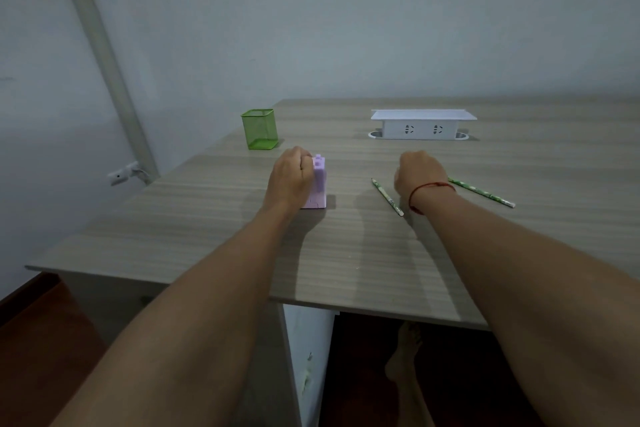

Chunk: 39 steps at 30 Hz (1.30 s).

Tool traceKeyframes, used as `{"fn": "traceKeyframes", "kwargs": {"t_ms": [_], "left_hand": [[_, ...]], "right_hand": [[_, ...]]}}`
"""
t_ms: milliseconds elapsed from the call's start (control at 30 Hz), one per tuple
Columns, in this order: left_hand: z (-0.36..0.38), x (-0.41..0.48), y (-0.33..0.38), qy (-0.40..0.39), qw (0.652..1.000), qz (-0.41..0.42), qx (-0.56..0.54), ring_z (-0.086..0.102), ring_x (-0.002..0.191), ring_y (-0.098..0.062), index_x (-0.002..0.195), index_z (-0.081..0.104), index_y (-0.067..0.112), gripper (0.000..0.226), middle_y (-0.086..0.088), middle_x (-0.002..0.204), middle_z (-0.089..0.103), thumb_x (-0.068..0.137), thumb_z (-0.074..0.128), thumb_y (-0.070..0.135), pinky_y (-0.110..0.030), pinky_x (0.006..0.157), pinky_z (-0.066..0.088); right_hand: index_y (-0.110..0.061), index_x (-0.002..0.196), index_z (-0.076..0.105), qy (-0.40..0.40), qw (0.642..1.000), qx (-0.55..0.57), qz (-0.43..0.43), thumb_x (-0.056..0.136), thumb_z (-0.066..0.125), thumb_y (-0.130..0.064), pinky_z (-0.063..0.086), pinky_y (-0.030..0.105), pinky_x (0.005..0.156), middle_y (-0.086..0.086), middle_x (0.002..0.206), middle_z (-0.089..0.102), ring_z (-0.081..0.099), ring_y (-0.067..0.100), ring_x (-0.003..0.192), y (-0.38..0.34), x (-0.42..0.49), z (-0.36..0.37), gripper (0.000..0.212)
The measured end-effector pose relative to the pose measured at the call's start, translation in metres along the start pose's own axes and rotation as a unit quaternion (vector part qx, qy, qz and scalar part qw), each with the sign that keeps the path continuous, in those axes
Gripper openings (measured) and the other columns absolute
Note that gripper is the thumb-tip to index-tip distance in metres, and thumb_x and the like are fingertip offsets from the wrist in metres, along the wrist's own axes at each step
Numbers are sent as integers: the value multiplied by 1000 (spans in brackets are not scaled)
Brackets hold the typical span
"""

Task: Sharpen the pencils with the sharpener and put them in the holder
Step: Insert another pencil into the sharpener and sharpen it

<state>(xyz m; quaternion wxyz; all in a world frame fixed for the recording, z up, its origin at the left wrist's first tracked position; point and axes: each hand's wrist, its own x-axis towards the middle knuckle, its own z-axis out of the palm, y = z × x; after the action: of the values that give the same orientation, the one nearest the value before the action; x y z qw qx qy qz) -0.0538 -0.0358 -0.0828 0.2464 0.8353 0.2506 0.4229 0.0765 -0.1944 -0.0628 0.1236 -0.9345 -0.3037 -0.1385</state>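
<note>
Forearms (194,305) stretched forward; left hand (292,177) gripped the sharpener (319,184) firmly. Right hand (420,172) curled under, hold unseen. Pencil (387,197) just left of those fingers: pinch mid-shaft, feed straight.

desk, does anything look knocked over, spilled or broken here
Nothing stands out. The green holder and purple sharpener stand upright, the left hand gripping the sharpener; the left pencil and right pencil lie flat on the desk.
</note>
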Motion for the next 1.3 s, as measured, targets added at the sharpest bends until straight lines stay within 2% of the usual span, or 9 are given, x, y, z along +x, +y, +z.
{"fn": "traceKeyframes", "kwargs": {"t_ms": [167,267,367,533,667,800,933,1133,1300], "left_hand": [[2,1,-3,5,1000,-3,-1,53,92,-27,94,60,-1,28,-17,100,62,95,35,10,-27,74,33],[2,0,-3,1,1000,-1,-3,48,87,-20,95,60,0,31,-16,100,62,94,33,15,-25,73,32],[1,0,-1,-5,1000,-3,0,49,87,-22,94,60,0,33,-17,99,62,93,32,17,-26,73,32],[2,4,0,-7,1000,-17,12,54,93,-27,96,61,-2,29,-19,102,62,95,35,10,-27,73,32],[0,4,1,-12,1000,-17,14,55,97,-29,97,62,-2,28,-19,105,63,95,36,9,-29,74,34],[2,5,1,-11,1000,-17,14,56,98,-29,97,62,-2,28,-19,106,64,94,36,9,-26,73,31],[2,5,0,-13,1000,-19,19,55,97,-29,98,61,-2,29,-19,105,63,95,35,10,-31,76,37],[2,4,0,-10,999,-21,22,55,96,-27,99,61,0,29,-17,105,63,95,34,13,-27,74,33],[4,5,0,-6,999,-38,38,55,94,-27,99,60,4,30,-14,105,63,95,33,17,-30,72,36]], "right_hand": [[-1,117,59,-69,997,-19,30,93,51,-8,49,35,88,19,123,60,59,34,113,13,-3,6,26],[0,118,59,-70,997,-20,22,98,48,-12,48,35,88,19,124,59,59,34,113,13,-4,9,26],[0,116,59,-51,998,-42,6,99,43,-13,48,37,87,18,121,61,60,35,110,10,-4,5,26],[-7,112,53,-40,990,-8,-138,99,41,-8,43,36,72,17,111,62,59,33,91,-7,8,1,18],[-10,111,56,-52,978,38,-198,99,41,-8,46,38,79,15,111,62,59,33,97,-20,7,-1,20],[-11,112,56,-53,977,42,-201,99,41,-11,46,37,79,15,112,61,59,34,98,-22,7,-4,20],[-12,111,57,-49,978,35,-201,99,42,-12,46,37,79,14,113,62,59,34,98,-20,6,-5,20],[-11,110,62,-61,978,63,-191,97,49,-14,51,38,87,12,114,64,61,31,100,-22,7,-4,18],[-11,109,63,-62,974,74,-204,96,52,-16,48,35,88,10,115,63,59,28,104,-19,8,-4,18]]}}
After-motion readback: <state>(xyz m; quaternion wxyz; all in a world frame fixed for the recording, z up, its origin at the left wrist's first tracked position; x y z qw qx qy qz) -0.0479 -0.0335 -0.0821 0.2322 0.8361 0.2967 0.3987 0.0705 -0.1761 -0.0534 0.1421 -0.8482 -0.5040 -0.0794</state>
